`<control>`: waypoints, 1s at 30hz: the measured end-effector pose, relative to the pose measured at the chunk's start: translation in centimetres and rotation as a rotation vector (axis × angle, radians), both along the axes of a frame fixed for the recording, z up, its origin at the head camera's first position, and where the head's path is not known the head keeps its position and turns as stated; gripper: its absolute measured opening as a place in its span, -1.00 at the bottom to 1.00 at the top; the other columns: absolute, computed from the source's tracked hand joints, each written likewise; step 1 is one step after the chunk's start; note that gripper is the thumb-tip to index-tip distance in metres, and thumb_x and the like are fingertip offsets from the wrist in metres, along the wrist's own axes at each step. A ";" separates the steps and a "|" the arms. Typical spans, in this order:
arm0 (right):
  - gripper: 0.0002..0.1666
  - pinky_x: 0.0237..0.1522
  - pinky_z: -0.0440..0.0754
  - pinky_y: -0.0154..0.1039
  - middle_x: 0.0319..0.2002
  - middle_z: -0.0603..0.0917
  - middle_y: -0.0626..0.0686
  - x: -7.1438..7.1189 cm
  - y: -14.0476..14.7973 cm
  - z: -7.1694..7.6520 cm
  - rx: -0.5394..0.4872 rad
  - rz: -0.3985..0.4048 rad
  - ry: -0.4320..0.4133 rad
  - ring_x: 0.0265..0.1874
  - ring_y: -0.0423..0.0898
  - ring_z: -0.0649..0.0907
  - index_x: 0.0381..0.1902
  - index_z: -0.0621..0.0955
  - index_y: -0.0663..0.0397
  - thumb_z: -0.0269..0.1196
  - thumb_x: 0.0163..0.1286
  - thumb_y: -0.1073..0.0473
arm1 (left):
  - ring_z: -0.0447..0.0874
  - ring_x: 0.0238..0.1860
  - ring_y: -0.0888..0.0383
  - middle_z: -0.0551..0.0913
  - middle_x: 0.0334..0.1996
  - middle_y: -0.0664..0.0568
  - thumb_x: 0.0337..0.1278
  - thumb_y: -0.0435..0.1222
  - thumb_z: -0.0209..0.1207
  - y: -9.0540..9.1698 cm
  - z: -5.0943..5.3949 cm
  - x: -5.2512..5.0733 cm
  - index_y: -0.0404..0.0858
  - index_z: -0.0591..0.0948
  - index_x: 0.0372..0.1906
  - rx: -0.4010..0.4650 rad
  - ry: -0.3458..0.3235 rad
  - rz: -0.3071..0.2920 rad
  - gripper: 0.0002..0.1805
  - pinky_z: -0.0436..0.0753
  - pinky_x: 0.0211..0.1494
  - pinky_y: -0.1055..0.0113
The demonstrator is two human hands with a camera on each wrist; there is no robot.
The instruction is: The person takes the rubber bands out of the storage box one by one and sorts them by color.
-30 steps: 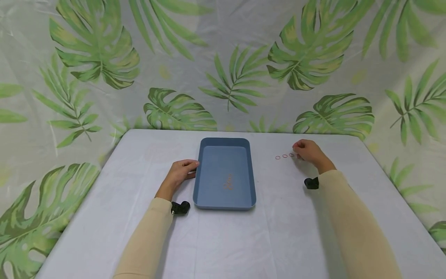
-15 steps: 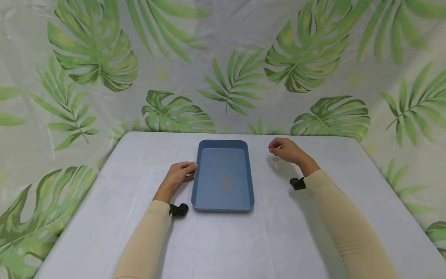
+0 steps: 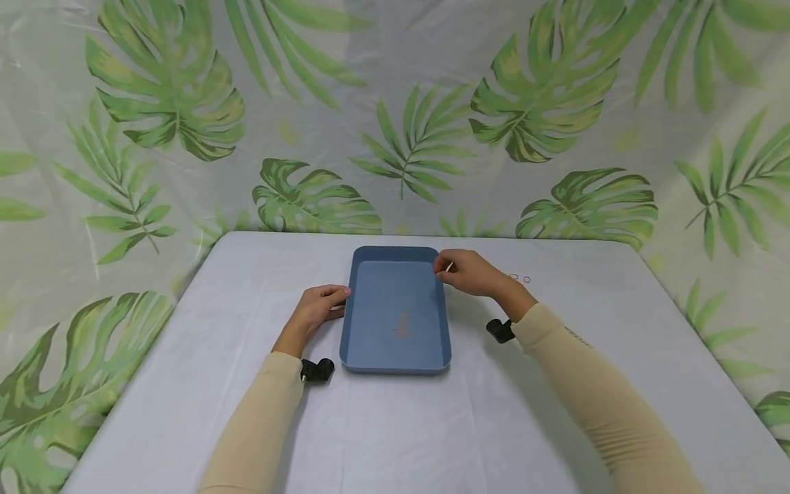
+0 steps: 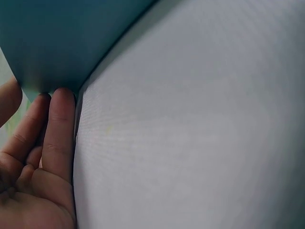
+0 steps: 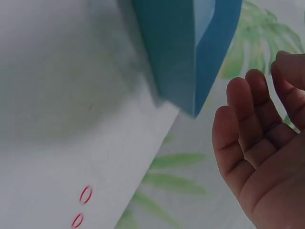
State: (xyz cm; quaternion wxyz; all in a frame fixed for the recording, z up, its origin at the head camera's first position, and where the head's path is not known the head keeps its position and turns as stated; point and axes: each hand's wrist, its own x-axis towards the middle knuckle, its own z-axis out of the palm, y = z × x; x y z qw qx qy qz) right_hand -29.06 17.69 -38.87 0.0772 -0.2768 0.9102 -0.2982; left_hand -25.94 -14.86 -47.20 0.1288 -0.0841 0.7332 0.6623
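A blue rectangular tray point(image 3: 385, 302) with small lettering on its floor lies mid-table. My left hand point(image 3: 317, 309) holds its left rim; in the left wrist view the fingertips press the outer wall point(image 4: 62, 43), with the thumb at the rim's other side. Over the tray's far right edge, my right hand point(image 3: 472, 273) has thumb and index finger pinched together. A speck of red at those fingertips looks like a thin red ring, though its shape is hidden. Two more thin red rings point(image 3: 527, 279) lie on the table beyond the right wrist.
White cloth covers the table point(image 3: 395, 432). Behind it hangs a leaf-patterned curtain point(image 3: 401, 130), right at the table's back edge. A small black camera point(image 3: 501, 331) sits on the right wrist and another point(image 3: 319, 370) on the left.
My right hand has moved left from the row of red rings to the tray's right edge, fingers still pinched. The left hand and the tray have stayed in place.
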 end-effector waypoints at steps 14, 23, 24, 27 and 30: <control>-0.85 -0.15 0.68 -0.14 -0.11 0.69 0.15 1.1 -2.8 -0.5 0.009 0.096 0.081 -0.15 0.02 0.67 -0.11 0.65 0.20 0.22 0.40 0.30 | 0.62 -0.02 0.25 0.60 0.13 -0.14 0.38 -0.23 0.18 0.1 0.3 0.0 -0.40 0.56 0.21 0.013 0.006 0.008 -0.57 0.74 0.08 0.38; -0.86 -0.03 0.71 -0.08 -0.13 0.69 0.13 1.4 -4.2 -1.6 0.092 0.198 0.145 -0.14 0.07 0.69 -0.13 0.65 0.19 0.23 0.38 0.32 | 0.62 0.02 0.22 0.58 0.19 -0.20 0.40 -0.23 0.16 0.0 0.2 0.0 -0.42 0.55 0.23 0.009 0.007 0.009 -0.56 0.73 0.11 0.36; -0.86 -0.02 0.71 -0.07 -0.13 0.69 0.14 1.5 -4.3 -1.8 0.097 0.201 0.144 -0.13 0.07 0.69 -0.13 0.65 0.19 0.23 0.38 0.32 | 0.61 0.04 0.20 0.58 0.20 -0.22 0.40 -0.24 0.16 0.0 0.1 0.0 -0.42 0.55 0.23 0.011 0.006 0.009 -0.57 0.73 0.12 0.36; -0.87 -0.04 0.70 -0.08 -0.15 0.69 0.12 1.5 -4.6 -2.5 0.114 0.191 0.156 -0.13 0.05 0.68 -0.15 0.66 0.17 0.23 0.38 0.32 | 0.61 0.07 0.17 0.57 0.21 -0.24 0.40 -0.24 0.16 0.1 0.0 0.0 -0.41 0.55 0.22 0.013 0.005 0.010 -0.58 0.73 0.12 0.35; -0.89 -0.07 0.69 -0.13 -0.16 0.68 0.09 1.5 -4.9 -3.3 0.145 0.180 0.170 -0.14 -0.01 0.66 -0.18 0.67 0.13 0.23 0.38 0.30 | 0.61 0.06 0.17 0.58 0.19 -0.22 0.39 -0.24 0.17 0.1 -0.1 -0.1 -0.41 0.56 0.21 0.010 0.004 0.014 -0.57 0.73 0.11 0.36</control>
